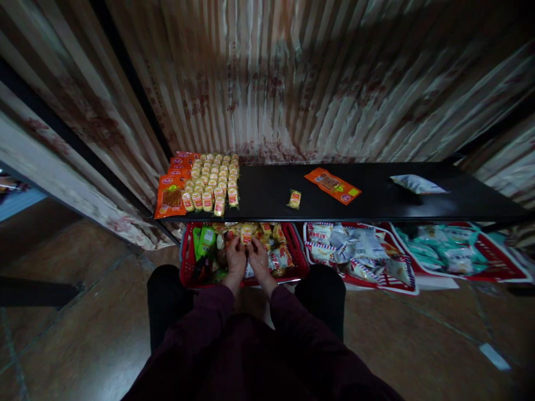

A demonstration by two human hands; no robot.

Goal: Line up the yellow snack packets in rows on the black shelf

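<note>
Worked below and right of lined-up packets [211, 182] on the black shelf [267, 186]. With left hand [236, 259] curled nearly closed, gripped a yellow-wrapped snack cake [246, 234] over the red basket [296, 250], matched by right hand [258, 259], likewise curled. Seemed light, soft, crushable under slick film; called for gentle side holds.

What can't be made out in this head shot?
All in the head view:
Back of the yellow packet: faces away from the camera, held by the left hand and right hand.
Bottom of the leftmost red basket: covered by snacks and both hands.
Its far edge: hidden by the shelf.
Small print on the lone orange pack: too small.
Pale blue surface: cut off by the left edge.
</note>
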